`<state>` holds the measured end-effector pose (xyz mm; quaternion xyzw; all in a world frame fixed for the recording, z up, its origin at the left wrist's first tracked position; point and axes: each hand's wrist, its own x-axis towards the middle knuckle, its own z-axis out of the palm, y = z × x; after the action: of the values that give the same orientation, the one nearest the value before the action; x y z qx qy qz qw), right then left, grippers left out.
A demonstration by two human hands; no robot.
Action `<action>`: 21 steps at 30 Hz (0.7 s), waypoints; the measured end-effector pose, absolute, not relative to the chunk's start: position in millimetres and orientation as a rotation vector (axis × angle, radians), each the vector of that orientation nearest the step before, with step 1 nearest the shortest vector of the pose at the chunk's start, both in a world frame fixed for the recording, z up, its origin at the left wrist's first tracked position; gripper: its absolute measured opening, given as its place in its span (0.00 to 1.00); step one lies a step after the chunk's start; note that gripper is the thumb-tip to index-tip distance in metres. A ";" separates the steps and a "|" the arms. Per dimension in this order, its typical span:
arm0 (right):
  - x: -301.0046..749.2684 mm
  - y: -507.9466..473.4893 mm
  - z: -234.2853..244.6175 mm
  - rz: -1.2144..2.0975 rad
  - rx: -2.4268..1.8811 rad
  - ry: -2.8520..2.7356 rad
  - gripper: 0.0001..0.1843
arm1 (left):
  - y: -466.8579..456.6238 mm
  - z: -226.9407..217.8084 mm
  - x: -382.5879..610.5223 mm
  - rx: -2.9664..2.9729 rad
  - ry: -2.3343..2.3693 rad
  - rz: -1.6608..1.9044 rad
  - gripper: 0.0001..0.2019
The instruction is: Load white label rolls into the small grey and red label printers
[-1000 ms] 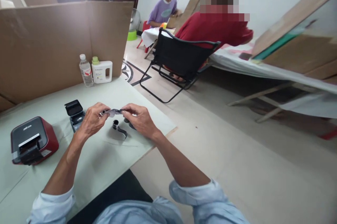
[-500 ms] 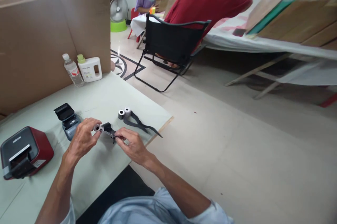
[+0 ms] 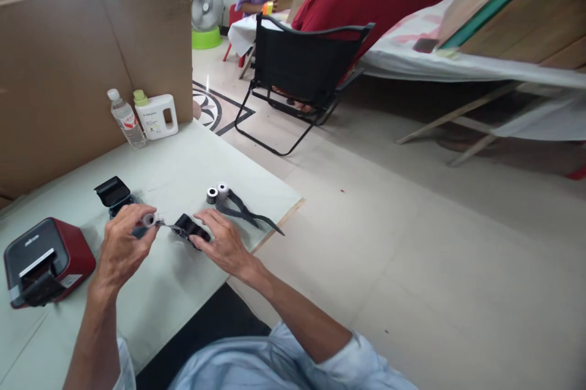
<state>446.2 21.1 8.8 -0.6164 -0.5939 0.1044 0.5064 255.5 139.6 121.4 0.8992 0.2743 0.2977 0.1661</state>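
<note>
My left hand (image 3: 119,246) pinches a small white roll (image 3: 150,219) with a hollow core between thumb and fingers. From it a shiny black strip (image 3: 185,225) runs rightward over the table. My right hand (image 3: 225,243) has its thumb and fingers closed about the strip's other end. Just behind my left hand is a small blue-grey label printer with a raised black lid (image 3: 113,191), its body partly hidden by that hand. Beyond my right hand stand two more small rolls (image 3: 212,195), with dark strips (image 3: 245,214) trailing toward the table edge.
A red and black printer (image 3: 75,249) sits at the left of the pale table (image 3: 178,164). A water bottle (image 3: 127,121) and a white jug (image 3: 158,116) stand by the cardboard panel (image 3: 59,66). Past the table are a black folding chair (image 3: 306,63) and two people.
My left hand has drawn the roll left, away from my right hand. More of the black strip lies stretched between them, and my right hand's fingers have shifted along it.
</note>
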 end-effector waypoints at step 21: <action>465.8 76.1 -21.2 0.562 -1.551 -1.452 0.15 | 149.5 47.0 283.6 2.521 0.721 0.616 0.13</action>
<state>465.8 76.1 -21.2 -0.6284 -0.5886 0.2278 0.4546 283.6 149.5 47.0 0.9127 0.2609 0.2229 0.2220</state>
